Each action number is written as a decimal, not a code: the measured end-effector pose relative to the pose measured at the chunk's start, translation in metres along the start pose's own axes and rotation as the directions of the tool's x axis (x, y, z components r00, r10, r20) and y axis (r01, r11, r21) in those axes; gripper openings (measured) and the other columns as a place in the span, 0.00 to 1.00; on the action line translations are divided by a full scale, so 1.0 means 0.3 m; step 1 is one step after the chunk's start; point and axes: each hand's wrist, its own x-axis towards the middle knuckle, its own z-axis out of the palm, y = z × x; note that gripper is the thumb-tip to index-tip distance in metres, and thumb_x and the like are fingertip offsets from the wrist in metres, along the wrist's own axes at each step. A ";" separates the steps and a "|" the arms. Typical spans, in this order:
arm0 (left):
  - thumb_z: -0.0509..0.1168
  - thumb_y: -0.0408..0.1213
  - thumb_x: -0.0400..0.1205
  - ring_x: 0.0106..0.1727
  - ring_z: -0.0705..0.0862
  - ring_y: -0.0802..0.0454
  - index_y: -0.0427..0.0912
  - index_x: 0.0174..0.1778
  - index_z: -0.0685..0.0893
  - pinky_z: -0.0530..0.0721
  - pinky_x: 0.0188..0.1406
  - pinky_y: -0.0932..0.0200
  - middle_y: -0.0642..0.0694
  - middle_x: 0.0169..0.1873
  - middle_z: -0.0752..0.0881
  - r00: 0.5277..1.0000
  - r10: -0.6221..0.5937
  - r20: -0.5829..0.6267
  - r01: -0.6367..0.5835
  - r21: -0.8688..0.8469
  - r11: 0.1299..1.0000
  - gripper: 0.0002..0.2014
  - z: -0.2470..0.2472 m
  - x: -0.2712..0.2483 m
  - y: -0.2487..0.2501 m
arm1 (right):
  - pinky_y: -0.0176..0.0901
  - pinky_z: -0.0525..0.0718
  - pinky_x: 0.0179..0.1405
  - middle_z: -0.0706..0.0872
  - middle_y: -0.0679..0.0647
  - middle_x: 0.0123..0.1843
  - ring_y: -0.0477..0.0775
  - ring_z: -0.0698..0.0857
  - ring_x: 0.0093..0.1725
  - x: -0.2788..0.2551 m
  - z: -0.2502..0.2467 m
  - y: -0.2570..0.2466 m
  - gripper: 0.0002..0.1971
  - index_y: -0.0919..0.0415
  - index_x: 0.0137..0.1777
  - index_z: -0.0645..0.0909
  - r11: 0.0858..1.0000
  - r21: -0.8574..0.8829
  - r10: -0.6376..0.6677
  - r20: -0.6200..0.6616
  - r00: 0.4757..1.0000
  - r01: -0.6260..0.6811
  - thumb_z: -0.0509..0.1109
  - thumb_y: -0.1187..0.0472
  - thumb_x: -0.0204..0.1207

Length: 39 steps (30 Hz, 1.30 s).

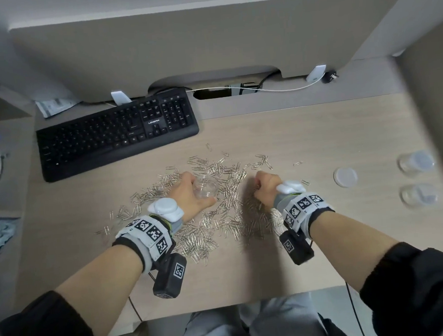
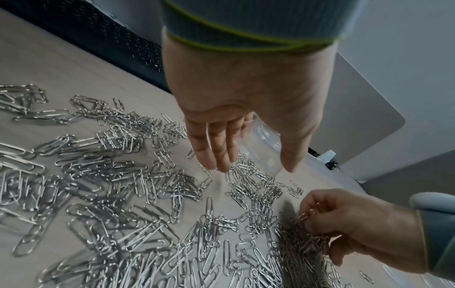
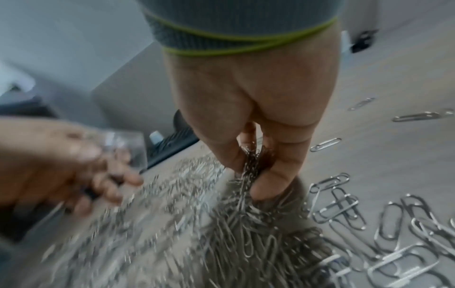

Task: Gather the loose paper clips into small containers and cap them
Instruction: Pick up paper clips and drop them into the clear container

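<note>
Several silver paper clips (image 1: 219, 220) lie spread over the middle of the wooden desk (image 1: 318, 140). My left hand (image 1: 199, 187) grips a small clear container (image 1: 207, 191) between thumb and fingers, low over the pile; the left wrist view shows the container (image 2: 264, 140) tilted, mouth toward the clips (image 2: 147, 194). Just to its right, my right hand (image 1: 260, 188) is a fist pinching a bunch of clips. In the right wrist view that hand (image 3: 248, 171) holds the bunch (image 3: 251, 157) as it trails down into the pile. Whether the container holds clips is unclear.
A round translucent lid (image 1: 345, 177) lies flat to the right of the pile. Two more clear containers (image 1: 416, 162) (image 1: 418, 194) stand near the desk's right edge. A black keyboard (image 1: 116, 136) sits behind the pile at the left, under a grey partition (image 1: 206, 43).
</note>
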 end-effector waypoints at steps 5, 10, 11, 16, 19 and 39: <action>0.72 0.68 0.61 0.46 0.86 0.47 0.52 0.64 0.67 0.89 0.45 0.47 0.48 0.49 0.84 1.000 0.011 0.000 -0.011 -0.003 1.000 0.40 0.036 -0.005 0.034 | 0.49 0.89 0.29 0.89 0.59 0.36 0.56 0.88 0.25 -0.035 -0.077 0.016 0.08 0.58 0.51 0.78 0.833 0.552 0.046 -0.008 0.999 -0.034 0.70 0.70 0.75; 0.77 0.54 0.72 0.45 0.88 0.49 0.51 0.73 0.69 0.86 0.41 0.55 0.51 0.58 0.83 0.995 0.091 0.039 -0.090 -0.023 0.996 0.36 0.079 -0.001 0.102 | 0.64 0.87 0.36 0.81 0.58 0.31 0.60 0.83 0.21 -0.080 -0.169 -0.031 0.10 0.59 0.42 0.75 0.668 0.735 -0.085 -0.082 0.993 0.118 0.70 0.74 0.73; 0.77 0.54 0.71 0.45 0.86 0.50 0.52 0.72 0.71 0.83 0.41 0.57 0.52 0.59 0.83 0.994 0.101 0.033 -0.100 -0.021 0.995 0.35 0.085 -0.002 0.116 | 0.64 0.87 0.36 0.80 0.57 0.31 0.60 0.83 0.21 -0.087 -0.184 -0.042 0.11 0.58 0.42 0.75 0.652 0.743 -0.104 -0.106 0.989 0.148 0.70 0.74 0.74; 0.78 0.56 0.69 0.48 0.84 0.53 0.53 0.69 0.72 0.75 0.39 0.60 0.54 0.55 0.85 0.996 0.093 -0.014 -0.094 -0.059 0.994 0.35 0.118 -0.009 0.175 | 0.63 0.87 0.32 0.79 0.54 0.32 0.61 0.84 0.23 -0.124 -0.218 -0.098 0.13 0.54 0.40 0.74 0.687 0.667 -0.208 -0.202 0.957 0.290 0.69 0.74 0.74; 0.77 0.59 0.70 0.47 0.84 0.57 0.52 0.69 0.70 0.76 0.36 0.63 0.60 0.53 0.82 0.996 0.091 -0.005 -0.091 -0.119 0.989 0.36 0.115 -0.018 0.213 | 0.52 0.86 0.31 0.83 0.53 0.37 0.60 0.86 0.30 -0.147 -0.216 -0.117 0.10 0.54 0.44 0.77 0.818 0.408 -0.326 -0.252 0.911 0.405 0.69 0.70 0.73; 0.79 0.48 0.69 0.42 0.85 0.52 0.52 0.59 0.70 0.72 0.31 0.62 0.55 0.45 0.85 0.988 0.124 -0.090 -0.135 -0.137 0.981 0.29 0.140 -0.013 0.318 | 0.43 0.84 0.33 0.86 0.52 0.36 0.54 0.85 0.32 -0.182 -0.262 -0.047 0.16 0.57 0.41 0.81 0.710 0.491 -0.490 -0.170 0.855 0.505 0.61 0.78 0.74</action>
